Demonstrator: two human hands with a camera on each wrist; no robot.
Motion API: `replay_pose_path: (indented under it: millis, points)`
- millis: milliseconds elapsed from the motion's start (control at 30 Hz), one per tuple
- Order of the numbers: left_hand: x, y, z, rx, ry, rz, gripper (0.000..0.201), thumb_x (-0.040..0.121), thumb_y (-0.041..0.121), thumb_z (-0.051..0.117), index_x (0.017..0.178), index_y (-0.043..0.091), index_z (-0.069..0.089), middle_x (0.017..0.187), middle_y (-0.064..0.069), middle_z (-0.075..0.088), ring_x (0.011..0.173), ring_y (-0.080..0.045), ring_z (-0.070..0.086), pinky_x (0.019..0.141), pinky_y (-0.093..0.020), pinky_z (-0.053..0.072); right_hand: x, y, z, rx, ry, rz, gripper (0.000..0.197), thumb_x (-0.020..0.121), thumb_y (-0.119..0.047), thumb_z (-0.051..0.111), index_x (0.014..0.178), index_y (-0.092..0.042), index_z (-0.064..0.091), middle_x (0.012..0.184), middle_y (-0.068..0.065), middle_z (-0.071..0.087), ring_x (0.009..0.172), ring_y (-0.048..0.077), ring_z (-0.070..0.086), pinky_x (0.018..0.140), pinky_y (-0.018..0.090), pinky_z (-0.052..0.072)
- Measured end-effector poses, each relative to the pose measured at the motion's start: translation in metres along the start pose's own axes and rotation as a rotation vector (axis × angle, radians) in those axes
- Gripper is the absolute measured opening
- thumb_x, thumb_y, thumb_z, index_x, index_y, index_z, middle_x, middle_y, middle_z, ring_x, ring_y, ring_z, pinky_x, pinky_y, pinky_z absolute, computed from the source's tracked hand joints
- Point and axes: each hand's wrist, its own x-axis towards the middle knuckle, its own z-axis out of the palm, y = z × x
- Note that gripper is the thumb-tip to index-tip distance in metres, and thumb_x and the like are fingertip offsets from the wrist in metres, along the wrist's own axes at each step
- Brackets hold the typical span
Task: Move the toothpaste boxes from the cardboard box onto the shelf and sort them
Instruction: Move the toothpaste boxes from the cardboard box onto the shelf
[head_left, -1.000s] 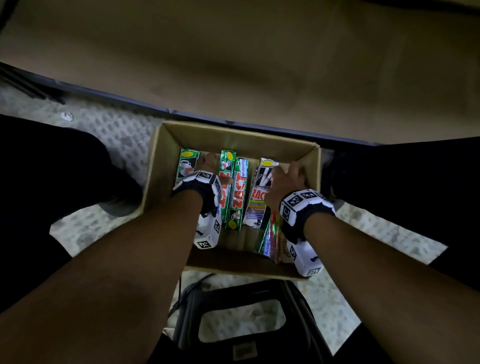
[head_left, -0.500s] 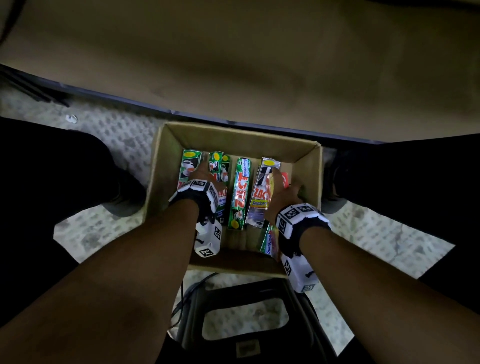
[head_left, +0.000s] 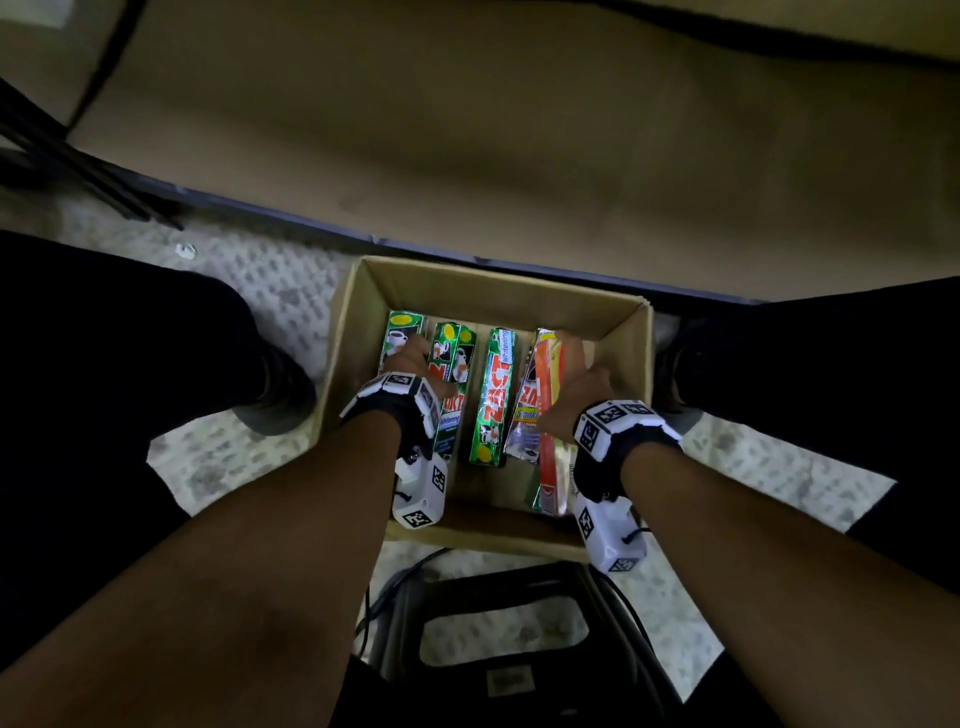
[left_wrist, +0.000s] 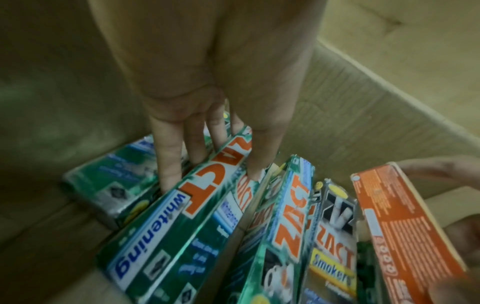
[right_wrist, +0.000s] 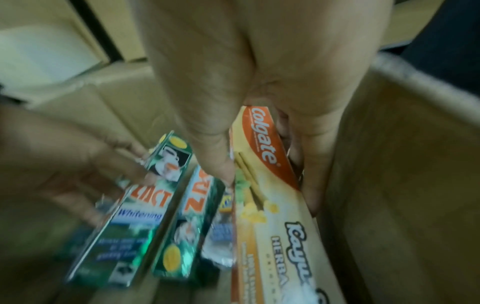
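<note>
Both hands reach down into the carton (head_left: 363, 322), which stands on the floor (head_left: 270, 291) between the person's legs, just before the shelf (head_left: 519, 145).

Left hand (head_left: 410, 358): fingers (left_wrist: 168, 164) on one side and thumb on the other of a green Zact box (left_wrist: 197, 207), which is tilted with its far end raised. The box lies between thumb and fingers, running from the fingertips back under the wrist. The grip is narrow, pinching the box by its long sides. A second green box (left_wrist: 111, 185) lies flat just beside the fingers, against the carton's left wall.

Right hand (head_left: 582, 395): holds an orange Colgate box (right_wrist: 270, 185) on edge. The thumb presses its near face and the fingers curl behind it, next to the carton's right wall. The box extends from the hand back toward the wrist. The grip is narrow and closed about the box.

Between the two hands lie a third green box (head_left: 493, 395) and a silver Smokers box (head_left: 530, 410), side by side and lengthwise. The silver box touches the Colgate box. Something green shows beneath the Colgate box, possibly another box; the view is too dark to tell.

A black stool (head_left: 504, 649) stands below the carton's near wall.
</note>
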Motion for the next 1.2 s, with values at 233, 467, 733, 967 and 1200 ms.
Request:
replay_pose_path:
  millis: [233,467,733,967,1200]
  points:
    - [-0.026,0.025,-0.034,-0.043,0.020,0.059,0.058,0.074,0.027,0.083,0.120,0.019,0.049,0.110,-0.006,0.063,0.091,-0.025,0.062,0.082,-0.036,0.055,-0.035,-0.005,-0.032,0.074,0.026,-0.111,0.110,0.078,-0.004,0.073,0.148,-0.050,0.002,0.135,0.021,0.039,0.099,0.039,0.063,0.073,0.037,0.056]
    - [-0.071,0.045,-0.067,-0.012,0.130,0.151,0.045,0.072,0.030,0.083,0.105,0.020,0.054,0.094,-0.002,0.067,0.081,-0.021,0.066,0.072,-0.030,0.055,-0.067,-0.011,-0.056,0.043,0.104,-0.200,0.118,0.072,-0.014,0.080,0.149,-0.049,-0.002,0.123,0.018,0.047,0.103,0.037,0.061,0.088,0.046,0.056]
    - [-0.135,0.072,-0.095,-0.049,0.230,0.300,0.040,0.075,0.031,0.081,0.104,0.021,0.055,0.093,0.000,0.068,0.078,-0.018,0.068,0.072,-0.034,0.059,-0.113,-0.026,-0.091,0.065,0.229,-0.290,0.122,0.067,-0.012,0.084,0.150,-0.048,0.003,0.127,0.015,0.047,0.106,0.038,0.060,0.075,0.035,0.055]
    - [-0.193,0.099,-0.123,-0.124,0.413,0.428,0.043,0.073,0.031,0.083,0.106,0.018,0.058,0.099,-0.001,0.068,0.081,-0.018,0.069,0.072,-0.034,0.060,-0.174,-0.031,-0.138,0.096,0.387,-0.381,0.115,0.072,-0.012,0.081,0.151,-0.047,0.007,0.124,0.016,0.055,0.087,0.030,0.059,0.061,0.028,0.049]
    - [-0.261,0.127,-0.155,-0.165,0.525,0.554,0.044,0.071,0.036,0.084,0.103,0.019,0.059,0.095,0.002,0.070,0.080,-0.014,0.069,0.072,-0.033,0.060,-0.246,-0.034,-0.183,0.076,0.503,-0.464,0.123,0.067,-0.019,0.085,0.152,-0.045,0.001,0.135,0.017,0.050,0.108,0.036,0.060,0.088,0.046,0.056]
